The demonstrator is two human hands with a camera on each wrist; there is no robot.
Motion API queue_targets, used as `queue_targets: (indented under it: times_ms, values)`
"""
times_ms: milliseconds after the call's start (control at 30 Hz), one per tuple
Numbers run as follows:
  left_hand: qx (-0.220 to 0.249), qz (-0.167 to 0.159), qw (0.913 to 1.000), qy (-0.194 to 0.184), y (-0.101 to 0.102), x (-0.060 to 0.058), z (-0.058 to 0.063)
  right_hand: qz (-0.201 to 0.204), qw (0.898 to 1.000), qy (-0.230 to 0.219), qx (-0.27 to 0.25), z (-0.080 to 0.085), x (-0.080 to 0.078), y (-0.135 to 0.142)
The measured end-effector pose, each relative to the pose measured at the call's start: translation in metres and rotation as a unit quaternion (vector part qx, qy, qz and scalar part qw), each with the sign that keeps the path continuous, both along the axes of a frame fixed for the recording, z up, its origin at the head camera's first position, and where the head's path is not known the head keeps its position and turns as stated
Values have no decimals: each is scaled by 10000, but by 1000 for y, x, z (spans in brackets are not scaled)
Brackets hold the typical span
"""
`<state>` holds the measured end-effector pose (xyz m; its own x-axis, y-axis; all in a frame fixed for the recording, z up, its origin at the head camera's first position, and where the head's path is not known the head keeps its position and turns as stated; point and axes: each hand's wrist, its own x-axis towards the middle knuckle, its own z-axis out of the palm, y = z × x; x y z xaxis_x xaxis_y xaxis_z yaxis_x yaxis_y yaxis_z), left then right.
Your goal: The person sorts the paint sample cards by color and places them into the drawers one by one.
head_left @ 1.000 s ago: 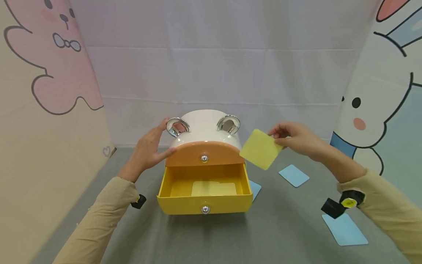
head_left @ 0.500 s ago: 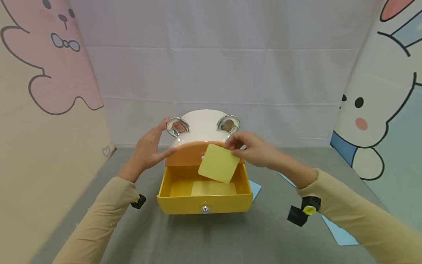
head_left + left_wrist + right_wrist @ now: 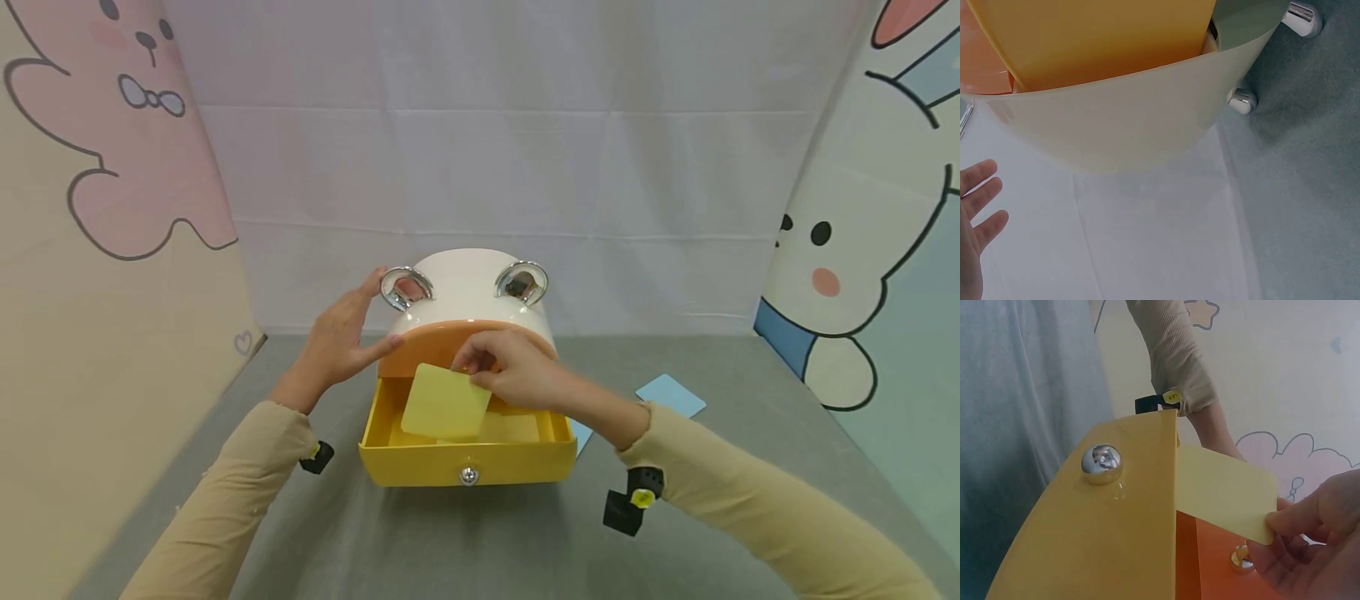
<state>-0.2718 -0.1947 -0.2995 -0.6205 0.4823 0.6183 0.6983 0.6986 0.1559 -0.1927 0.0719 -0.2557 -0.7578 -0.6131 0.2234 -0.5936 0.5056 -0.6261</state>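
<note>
My right hand [image 3: 513, 367] pinches a yellow square card [image 3: 444, 404] by its upper right corner, and the card slants down into the pulled-out yellow drawer [image 3: 420, 467]. In the right wrist view the card [image 3: 1229, 490] passes behind the drawer's front panel. Another pale yellow card [image 3: 513, 427] lies on the drawer floor, partly covered by the held one. My left hand [image 3: 333, 346] rests against the left side of the white cabinet [image 3: 468, 279], fingers spread, thumb near the orange upper drawer [image 3: 412, 354]. The left wrist view catches its fingers [image 3: 988, 194] extended beside the cabinet.
A blue card [image 3: 671, 395] lies on the grey table [image 3: 315, 533] at right; another blue card [image 3: 580, 435] shows partly behind the drawer's right side. Two shiny ear-shaped parts [image 3: 522, 283] stick up from the cabinet top. A white cloth [image 3: 480, 167] hangs behind.
My right hand has carried the yellow card leftward from the cabinet's right side, then down into the open lower drawer. The left hand stays on the cabinet.
</note>
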Motion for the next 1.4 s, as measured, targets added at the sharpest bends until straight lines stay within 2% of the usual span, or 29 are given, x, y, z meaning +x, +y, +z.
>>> queue_targets:
  times_ms: [200, 567, 800, 1233, 1400]
  values:
    - [3, 49, 10000, 10, 0, -1, -1, 171, 9997, -107, -152, -11, 3, -12]
    - [7, 33, 10000, -19, 1, -1, -1, 152, 9992, -363, -114, -31, 10, -23]
    - [14, 19, 10000, 2, 2, -2, -2, 40, 9987, -490, 102, -41, 10, -29]
    - [51, -29, 10000, 21, 3, -3, -3, -218, 9993, -212, 214, -49, 3, -31]
    - [60, -9, 10000, 13, 3, -3, -4, -67, 9999, -73, 82, -46, 5, -25]
